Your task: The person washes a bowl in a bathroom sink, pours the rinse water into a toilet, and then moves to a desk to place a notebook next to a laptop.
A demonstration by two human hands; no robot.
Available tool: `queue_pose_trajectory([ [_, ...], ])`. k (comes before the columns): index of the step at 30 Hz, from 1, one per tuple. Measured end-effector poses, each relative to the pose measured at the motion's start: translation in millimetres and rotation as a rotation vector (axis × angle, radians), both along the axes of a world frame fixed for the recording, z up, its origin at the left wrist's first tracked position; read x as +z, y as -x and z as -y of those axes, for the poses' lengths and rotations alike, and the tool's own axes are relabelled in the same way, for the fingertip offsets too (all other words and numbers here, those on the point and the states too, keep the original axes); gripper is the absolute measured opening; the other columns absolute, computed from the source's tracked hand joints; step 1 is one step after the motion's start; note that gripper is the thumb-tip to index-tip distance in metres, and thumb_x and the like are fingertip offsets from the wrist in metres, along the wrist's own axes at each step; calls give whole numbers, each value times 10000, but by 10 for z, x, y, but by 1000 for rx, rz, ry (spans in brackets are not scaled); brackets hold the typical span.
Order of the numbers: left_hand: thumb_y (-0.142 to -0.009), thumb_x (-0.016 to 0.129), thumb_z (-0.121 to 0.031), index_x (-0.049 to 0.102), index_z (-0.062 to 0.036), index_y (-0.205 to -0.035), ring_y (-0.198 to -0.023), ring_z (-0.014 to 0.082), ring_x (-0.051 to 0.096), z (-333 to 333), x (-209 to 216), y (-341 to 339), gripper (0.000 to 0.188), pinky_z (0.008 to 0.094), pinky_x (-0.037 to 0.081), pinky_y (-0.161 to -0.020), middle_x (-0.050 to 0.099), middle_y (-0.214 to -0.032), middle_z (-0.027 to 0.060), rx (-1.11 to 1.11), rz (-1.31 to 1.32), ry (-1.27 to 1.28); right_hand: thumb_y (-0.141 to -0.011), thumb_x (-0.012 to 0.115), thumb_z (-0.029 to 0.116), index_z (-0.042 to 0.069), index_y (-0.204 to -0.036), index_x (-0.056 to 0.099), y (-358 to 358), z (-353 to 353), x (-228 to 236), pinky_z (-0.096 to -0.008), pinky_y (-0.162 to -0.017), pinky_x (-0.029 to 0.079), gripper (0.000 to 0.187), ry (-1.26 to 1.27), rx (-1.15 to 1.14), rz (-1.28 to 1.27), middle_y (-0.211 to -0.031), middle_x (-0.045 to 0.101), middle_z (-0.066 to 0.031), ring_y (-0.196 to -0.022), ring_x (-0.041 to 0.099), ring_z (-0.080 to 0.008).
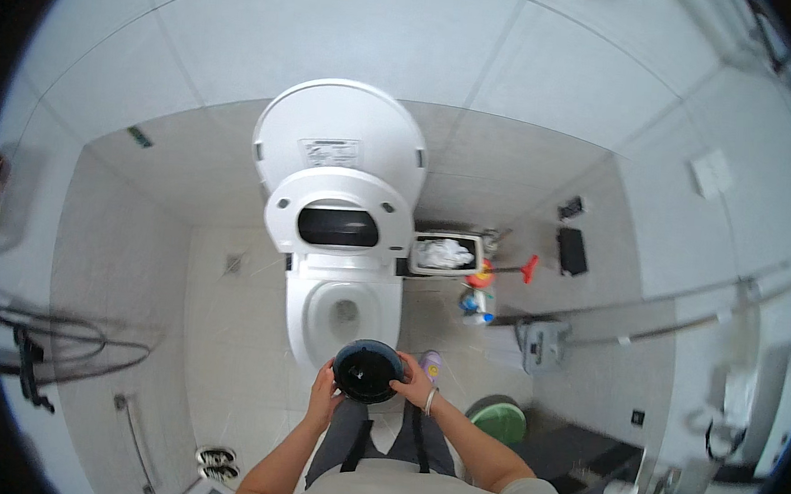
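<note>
A round dark pot-like container [368, 372], with a blue-grey rim and a black inside, is held between my two hands in front of my body. My left hand [324, 393] grips its left side, and my right hand [415, 383], with a light band at the wrist, grips the right side with the thumb over the rim. What is inside the container is too dark to make out. Just beyond it stands a white toilet [294, 309]; the container covers the front edge of its bowl. The toilet's seat [278, 229] and lid [340, 121] are both raised.
Right of the toilet stands a waste bin [439, 272] with crumpled white paper. Beside it are a red-handled tool [528, 270] and bottles [478, 317]. A grey mop head [545, 347] leans by the right wall; a green basin [500, 422] lies near my right arm. Shoes [217, 462] sit at lower left.
</note>
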State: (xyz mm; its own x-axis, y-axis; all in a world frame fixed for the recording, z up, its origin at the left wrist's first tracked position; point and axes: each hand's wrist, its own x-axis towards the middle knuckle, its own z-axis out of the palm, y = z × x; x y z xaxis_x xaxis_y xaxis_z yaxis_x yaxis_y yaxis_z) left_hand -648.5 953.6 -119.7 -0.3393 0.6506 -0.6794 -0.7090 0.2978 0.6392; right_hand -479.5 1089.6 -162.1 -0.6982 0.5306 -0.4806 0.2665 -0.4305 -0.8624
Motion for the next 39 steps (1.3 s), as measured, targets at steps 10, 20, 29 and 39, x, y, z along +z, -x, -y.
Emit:
queue_pose_trajectory([
  [10, -866, 406, -464, 384, -143, -1260, -909, 151, 461, -68, 645, -516, 508, 322, 408, -780, 466, -1128, 20, -809, -131, -169, -734, 575, 13, 235, -1331, 270, -999, 1506, 921, -265, -620, 460, 707, 180, -887, -5, -1001, 509, -73, -795, 513, -124],
  [20, -891, 420, -387, 438, -158, -1253, -839, 77, 424, 718, 1210, -2968, 429, 234, 337, -695, 500, -1035, -33, -1631, -281, -577, -743, 563, 12, 250, -1265, 274, -2457, 3845, 1269, -375, -679, 487, 642, 139, -1773, -385, -977, 523, -57, -855, 543, -187],
  [29, -898, 440, -338, 387, -108, -1270, -1103, 159, 430, 2490, 1228, -5133, 441, 320, 352, -891, 430, -1266, 53, -1940, -233, -647, -743, 532, 13, 176, -1304, 160, -3879, 5929, 1451, -411, -651, 503, 692, 23, -2243, -346, -973, 527, -124, -768, 586, -216],
  [39, -893, 456, -288, 496, -63, -1152, -925, 104, 547, 1985, 1606, -7059, 345, 249, 397, -795, 598, -1031, 35, -2005, -283, -820, -759, 525, 35, 140, -1267, 197, -5475, 5961, 1292, -401, -649, 489, 614, 42, -2391, -465, -1053, 473, -141, -796, 562, -238],
])
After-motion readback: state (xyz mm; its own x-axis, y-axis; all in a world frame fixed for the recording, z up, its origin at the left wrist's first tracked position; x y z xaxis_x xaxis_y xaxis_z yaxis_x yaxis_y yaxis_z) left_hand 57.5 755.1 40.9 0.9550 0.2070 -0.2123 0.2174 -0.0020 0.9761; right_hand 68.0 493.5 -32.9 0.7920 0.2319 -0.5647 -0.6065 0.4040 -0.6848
